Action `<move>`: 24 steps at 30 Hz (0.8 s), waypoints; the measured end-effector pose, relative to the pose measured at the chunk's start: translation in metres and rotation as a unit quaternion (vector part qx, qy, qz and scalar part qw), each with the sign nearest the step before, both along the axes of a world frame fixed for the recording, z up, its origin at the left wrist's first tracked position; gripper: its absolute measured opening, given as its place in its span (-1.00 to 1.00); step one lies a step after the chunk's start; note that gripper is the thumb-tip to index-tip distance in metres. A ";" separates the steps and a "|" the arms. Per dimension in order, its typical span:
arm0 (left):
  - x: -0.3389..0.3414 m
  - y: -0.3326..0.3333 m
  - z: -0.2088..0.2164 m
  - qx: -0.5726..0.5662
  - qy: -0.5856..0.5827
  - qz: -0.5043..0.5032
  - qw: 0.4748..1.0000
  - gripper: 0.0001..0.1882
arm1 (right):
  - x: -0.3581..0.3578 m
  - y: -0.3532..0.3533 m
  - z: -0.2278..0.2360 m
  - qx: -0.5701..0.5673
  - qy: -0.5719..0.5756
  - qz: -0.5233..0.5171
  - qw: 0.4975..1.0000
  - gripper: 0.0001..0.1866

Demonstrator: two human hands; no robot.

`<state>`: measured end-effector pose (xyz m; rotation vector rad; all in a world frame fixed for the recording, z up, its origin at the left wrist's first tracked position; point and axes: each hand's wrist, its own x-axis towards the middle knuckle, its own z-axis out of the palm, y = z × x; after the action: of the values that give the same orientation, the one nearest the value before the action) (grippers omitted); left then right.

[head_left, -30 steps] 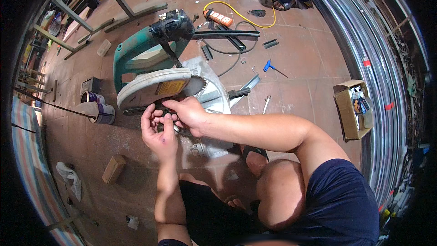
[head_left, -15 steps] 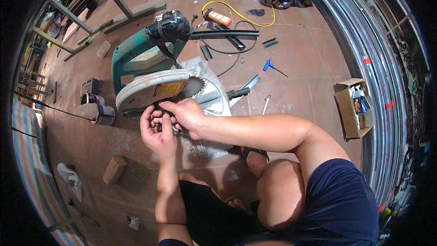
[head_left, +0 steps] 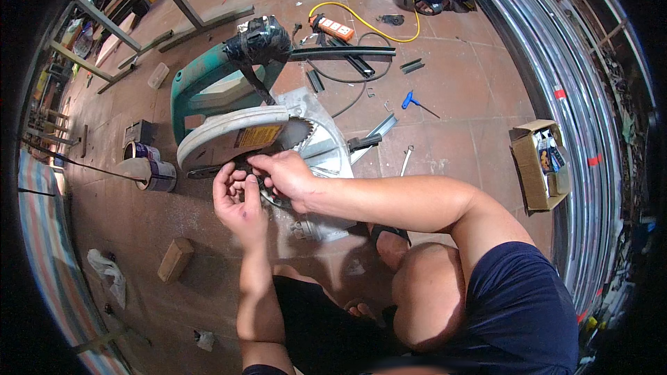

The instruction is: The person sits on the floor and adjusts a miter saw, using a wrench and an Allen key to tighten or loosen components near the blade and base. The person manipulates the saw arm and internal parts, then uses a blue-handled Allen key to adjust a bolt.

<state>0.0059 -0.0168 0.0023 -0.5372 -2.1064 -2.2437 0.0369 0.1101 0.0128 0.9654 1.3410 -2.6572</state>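
Observation:
A mitre saw (head_left: 229, 130) stands on the floor in front of me, with a green handle (head_left: 198, 87), a pale blade guard with a yellow label, and a toothed blade (head_left: 301, 132) showing beyond the guard's right end. Both my hands are at the near side of the saw, just below the guard. My left hand (head_left: 240, 201) has its fingers curled with the thumb toward them. Beside it, my right hand (head_left: 286, 175) reaches in from the right, thumb and forefinger pinched together. Whatever small part lies between the fingertips is hidden. The saw's metal base (head_left: 323, 160) extends to the right.
Right of the saw lie a blue-handled hex key (head_left: 410, 100) and metal profile offcuts (head_left: 411, 65). An orange power strip (head_left: 332, 28) with cables lies farther off. At the right are a cardboard box (head_left: 542, 167) and long metal profiles (head_left: 590, 132). Left are tubs (head_left: 161, 176) and a wooden block (head_left: 176, 260).
My hands have moved slightly apart at the saw, and the left fingers have shifted a little. The saw stays where it was.

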 end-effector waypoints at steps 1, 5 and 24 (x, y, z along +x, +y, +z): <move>0.000 0.000 0.000 -0.003 0.008 -0.004 1.000 -0.55 | -0.003 -0.001 0.000 0.000 0.007 -0.014 1.000 -0.74; 0.001 -0.001 -0.001 -0.005 0.009 -0.009 1.000 -0.55 | -0.006 -0.004 0.004 -0.004 0.032 -0.064 0.997 -0.63; -0.001 0.000 -0.003 0.005 0.001 -0.021 1.000 -0.64 | -0.001 0.009 0.001 -0.046 -0.006 -0.024 0.999 -0.70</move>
<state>0.0048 -0.0169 -0.0005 -0.5879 -2.1008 -2.2730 0.0363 0.1194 0.0141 1.0135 1.1968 -2.7170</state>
